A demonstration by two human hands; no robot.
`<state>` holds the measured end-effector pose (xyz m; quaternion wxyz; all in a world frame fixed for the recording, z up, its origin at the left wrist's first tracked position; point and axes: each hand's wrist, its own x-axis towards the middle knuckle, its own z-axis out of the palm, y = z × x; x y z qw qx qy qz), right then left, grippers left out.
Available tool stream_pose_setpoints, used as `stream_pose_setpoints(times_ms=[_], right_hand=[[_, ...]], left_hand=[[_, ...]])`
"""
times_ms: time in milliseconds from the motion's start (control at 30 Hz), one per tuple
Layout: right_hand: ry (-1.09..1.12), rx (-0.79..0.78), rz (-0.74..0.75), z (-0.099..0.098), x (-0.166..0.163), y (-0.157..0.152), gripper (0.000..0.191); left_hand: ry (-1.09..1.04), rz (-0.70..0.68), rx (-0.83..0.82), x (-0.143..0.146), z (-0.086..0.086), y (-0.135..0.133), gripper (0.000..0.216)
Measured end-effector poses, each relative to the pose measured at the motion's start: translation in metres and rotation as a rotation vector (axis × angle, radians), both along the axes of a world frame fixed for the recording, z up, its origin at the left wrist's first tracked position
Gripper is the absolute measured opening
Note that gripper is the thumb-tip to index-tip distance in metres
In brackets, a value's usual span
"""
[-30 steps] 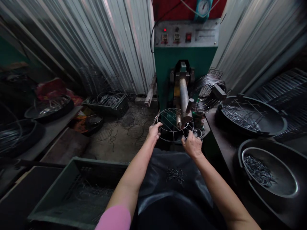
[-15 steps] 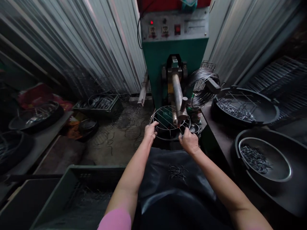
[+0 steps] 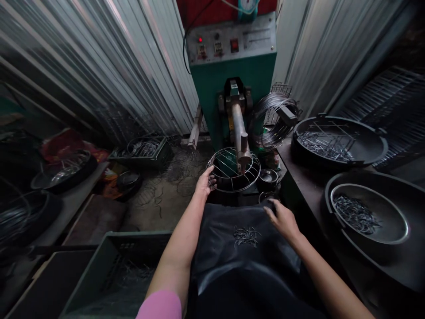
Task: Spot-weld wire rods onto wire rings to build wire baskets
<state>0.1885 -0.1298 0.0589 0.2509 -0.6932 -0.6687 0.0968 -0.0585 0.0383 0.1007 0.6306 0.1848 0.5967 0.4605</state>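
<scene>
My left hand (image 3: 205, 182) has its fingers around the left rim of a round wire rack (image 3: 217, 189), a double ring joined by thin parallel wires. The rack sits under the tip of the machine's metal arm (image 3: 238, 124), which partly hides its wires. My right hand (image 3: 281, 218) is apart from the rack, above the right side of the black apron (image 3: 219, 221) on my lap. Its thumb and forefinger are spread, and I see nothing between them. A small heap of short bent wire pieces (image 3: 246, 236) lies on the apron, left of that hand.
The green machine (image 3: 202, 84) stands ahead, with a wire coil (image 3: 274, 117) on its right. Two dark pans, a far one (image 3: 368, 144) and a near one (image 3: 411, 212), hold wire pieces at right. A green crate (image 3: 89, 266) is at lower left.
My right hand has let go of the rack's right side and drawn back towards me over the apron. My left hand still holds the rack. The view has shifted slightly.
</scene>
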Motion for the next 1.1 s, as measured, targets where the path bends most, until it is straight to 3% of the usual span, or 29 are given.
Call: stream_pose_setpoints(times_ms=[100,200,300,400,533,867,1100], right_hand=[[0.031,-0.234,0.172,-0.026,0.006,-0.010,0.021],[-0.042,-0.389,0.360,-0.040,-0.011,-0.009,0.024],[-0.194,-0.514,0.511,-0.045,-0.040,-0.007,0.035],[-0.285,-0.585,0.594,-0.049,-0.061,-0.009,0.027],[-0.248,-0.592,0.622,-0.054,-0.059,-0.011,0.019],[0.348,-0.710,0.505,-0.048,-0.017,-0.013,0.027],[0.182,-0.723,0.399,-0.029,0.000,-0.013,0.027]], left_hand=[[-0.091,0.031,0.022,0.001,-0.003,-0.005,0.042],[-0.183,0.103,0.046,0.000,-0.019,-0.015,0.048],[-0.201,0.151,-0.006,-0.011,-0.052,-0.039,0.049],[-0.165,0.181,-0.019,-0.028,-0.090,-0.072,0.040],[-0.118,0.220,0.216,-0.045,-0.124,-0.100,0.035],[0.002,0.059,0.338,-0.041,-0.129,-0.096,0.044],[0.010,0.028,0.335,-0.045,-0.129,-0.099,0.044]])
